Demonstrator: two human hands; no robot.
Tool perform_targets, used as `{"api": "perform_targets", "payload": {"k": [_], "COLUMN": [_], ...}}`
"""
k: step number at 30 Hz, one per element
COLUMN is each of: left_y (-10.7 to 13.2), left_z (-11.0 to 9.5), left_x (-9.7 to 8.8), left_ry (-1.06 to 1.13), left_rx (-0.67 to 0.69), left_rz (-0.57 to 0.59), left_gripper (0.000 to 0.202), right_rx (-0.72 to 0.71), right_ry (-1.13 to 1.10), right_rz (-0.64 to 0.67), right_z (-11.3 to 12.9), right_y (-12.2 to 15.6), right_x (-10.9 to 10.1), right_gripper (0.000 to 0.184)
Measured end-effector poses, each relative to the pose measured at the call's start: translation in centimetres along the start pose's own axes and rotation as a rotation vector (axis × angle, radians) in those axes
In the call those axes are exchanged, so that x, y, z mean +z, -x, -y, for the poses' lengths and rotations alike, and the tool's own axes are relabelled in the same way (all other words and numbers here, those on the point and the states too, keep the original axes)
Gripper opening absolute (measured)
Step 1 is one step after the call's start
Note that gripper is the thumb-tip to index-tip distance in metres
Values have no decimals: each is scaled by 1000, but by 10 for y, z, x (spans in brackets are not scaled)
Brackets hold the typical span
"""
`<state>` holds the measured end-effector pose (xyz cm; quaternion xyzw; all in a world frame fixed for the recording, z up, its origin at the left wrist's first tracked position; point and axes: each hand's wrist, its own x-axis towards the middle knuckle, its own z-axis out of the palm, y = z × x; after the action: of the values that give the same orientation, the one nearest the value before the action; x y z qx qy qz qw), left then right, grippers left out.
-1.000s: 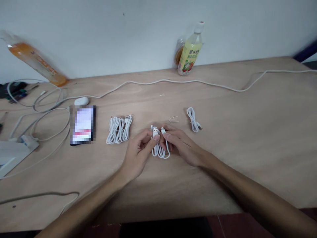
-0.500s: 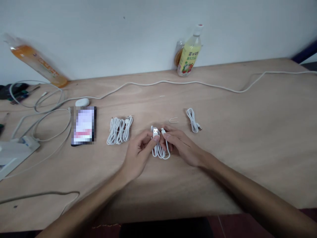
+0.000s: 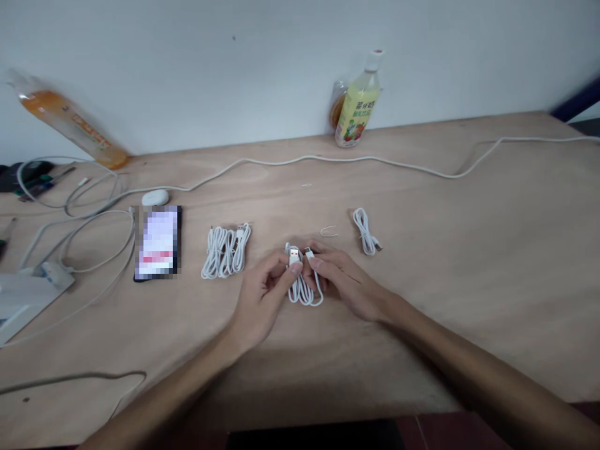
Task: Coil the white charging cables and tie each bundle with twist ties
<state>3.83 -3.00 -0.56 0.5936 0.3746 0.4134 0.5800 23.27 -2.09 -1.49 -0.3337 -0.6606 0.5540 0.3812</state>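
Note:
Both hands meet at the middle of the wooden table over a coiled white USB cable. My left hand pinches the end with the wide USB plug. My right hand pinches the other, smaller plug right beside it. The cable's loops lie on the table between the two hands. A bundle of coiled white cables lies to the left. One small coiled white cable lies to the right. A thin wire tie rests just behind my right hand.
A phone lies face up at the left, a white earbud case behind it. Loose white cords and a charger crowd the far left. A yellow drink bottle stands by the wall, an orange bottle leans at the left. A long white cord runs across the back.
Both hands stay on the cable's two plugs with almost no movement. The view has tipped slightly, so everything sits a little lower in the picture.

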Motion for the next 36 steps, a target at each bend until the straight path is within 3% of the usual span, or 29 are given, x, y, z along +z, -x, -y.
{"api": "perform_targets", "payload": {"k": [16, 25, 29, 36], "left_y": [5, 6, 3, 2], "left_z": [1, 2, 3, 2], "left_x": [-2, -2, 0, -4], "left_ry": [-114, -45, 115, 200], "left_rx": [-76, -129, -178, -243], "left_rz": [-38, -54, -47, -38], "left_gripper": [34, 35, 39, 44], "right_rx": [29, 38, 90, 130], "right_ry": [-78, -26, -67, -159], "right_rz": [-5, -35, -93, -362], "right_z": [-3, 2, 2, -2], "right_y": [2, -1, -2, -2], "right_x": [0, -3, -2, 8], "right_gripper": [58, 56, 51, 38]}}
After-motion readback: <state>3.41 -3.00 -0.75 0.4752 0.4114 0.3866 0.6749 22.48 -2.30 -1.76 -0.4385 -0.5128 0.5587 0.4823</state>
